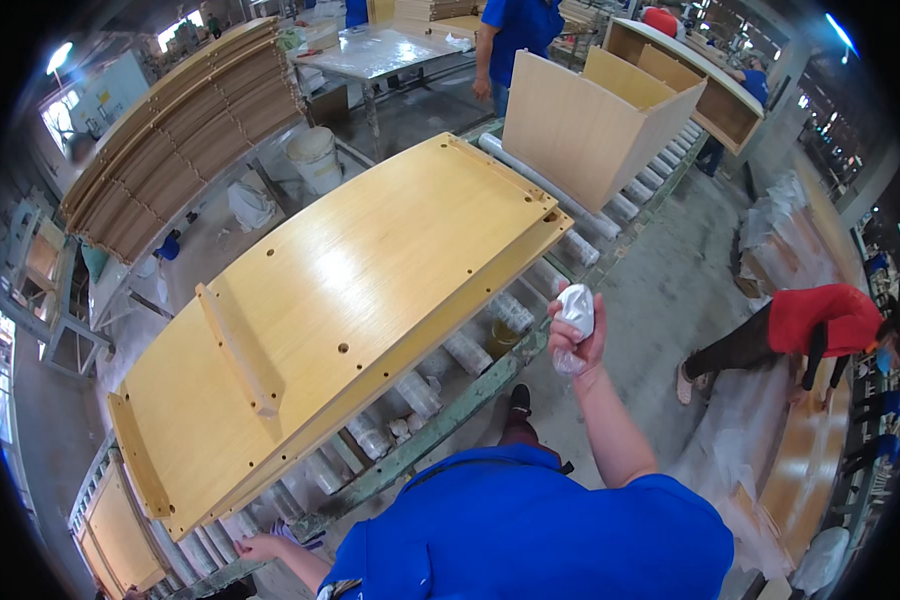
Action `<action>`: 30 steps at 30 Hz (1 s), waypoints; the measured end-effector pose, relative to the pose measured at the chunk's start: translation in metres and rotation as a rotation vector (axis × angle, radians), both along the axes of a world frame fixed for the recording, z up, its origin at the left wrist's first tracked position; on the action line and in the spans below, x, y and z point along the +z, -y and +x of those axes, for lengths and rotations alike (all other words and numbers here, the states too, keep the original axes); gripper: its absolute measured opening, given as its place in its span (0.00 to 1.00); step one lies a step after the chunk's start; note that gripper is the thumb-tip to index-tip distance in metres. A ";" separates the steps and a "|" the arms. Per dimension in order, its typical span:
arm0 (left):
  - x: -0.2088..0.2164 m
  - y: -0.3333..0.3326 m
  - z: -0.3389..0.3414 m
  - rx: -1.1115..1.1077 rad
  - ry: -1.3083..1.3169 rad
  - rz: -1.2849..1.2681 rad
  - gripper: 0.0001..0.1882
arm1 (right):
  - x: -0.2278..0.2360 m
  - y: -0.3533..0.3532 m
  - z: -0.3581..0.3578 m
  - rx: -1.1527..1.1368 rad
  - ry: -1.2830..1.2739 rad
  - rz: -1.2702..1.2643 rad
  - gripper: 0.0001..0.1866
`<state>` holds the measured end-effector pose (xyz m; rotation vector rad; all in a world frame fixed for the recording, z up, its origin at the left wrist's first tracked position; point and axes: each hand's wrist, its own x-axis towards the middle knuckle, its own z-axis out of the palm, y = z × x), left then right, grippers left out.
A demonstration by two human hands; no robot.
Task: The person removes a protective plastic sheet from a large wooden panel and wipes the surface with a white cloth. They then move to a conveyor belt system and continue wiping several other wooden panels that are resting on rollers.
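Note:
My right hand is raised to the right of the conveyor, its fingers wrapped round a crumpled white wad. Whether the wad is cloth or plastic film, I cannot make out. Low on the left, my left hand hangs by the conveyor's near edge, fingers loosely stretched and nothing visible in them. In front of me lies a large glossy wooden panel assembly with drilled holes. A wooden strip stands across its top face, and another strip runs along its left end.
Metal rollers in a green frame carry the panel. Farther along sits a wooden cabinet. Stacked curved boards and a white bucket stand left. A person in red bends over boards at right; another in blue stands behind.

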<state>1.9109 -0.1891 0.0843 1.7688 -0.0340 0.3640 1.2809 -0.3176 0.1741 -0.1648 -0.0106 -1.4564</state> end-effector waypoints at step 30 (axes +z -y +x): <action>0.078 0.325 -0.423 -1.099 0.790 0.973 0.16 | -0.049 0.510 -0.151 -0.519 -1.300 0.248 0.20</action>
